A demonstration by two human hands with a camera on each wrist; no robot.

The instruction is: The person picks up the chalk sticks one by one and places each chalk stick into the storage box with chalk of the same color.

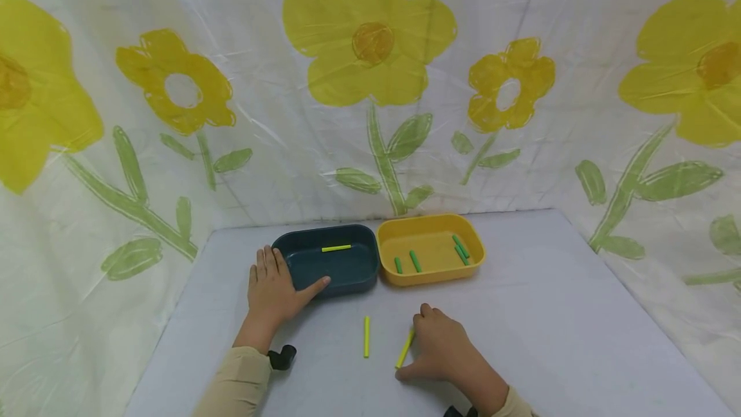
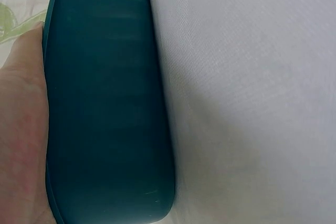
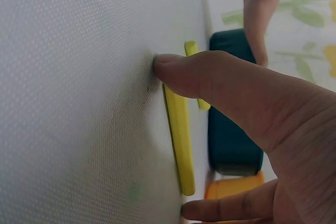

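My right hand [image 1: 438, 344] lies on the white table over a yellow stick [image 1: 404, 349]. In the right wrist view its thumb [image 3: 210, 77] and a finger [image 3: 226, 211] close on the two ends of that stick [image 3: 178, 135], which lies flat. My left hand [image 1: 272, 288] rests flat against the front left corner of a dark blue tray [image 1: 347, 272], with the thumb along its front wall. The left wrist view shows the palm [image 2: 21, 129] against the tray's wall [image 2: 105, 103]. One yellow stick [image 1: 336, 248] lies inside the blue tray.
A second yellow stick [image 1: 366, 336] lies loose on the table between my hands. A yellow tray [image 1: 431, 274] touching the blue one's right side holds several green sticks [image 1: 415, 260]. Flowered sheeting walls in the table [image 1: 550, 314] at the back and on both sides.
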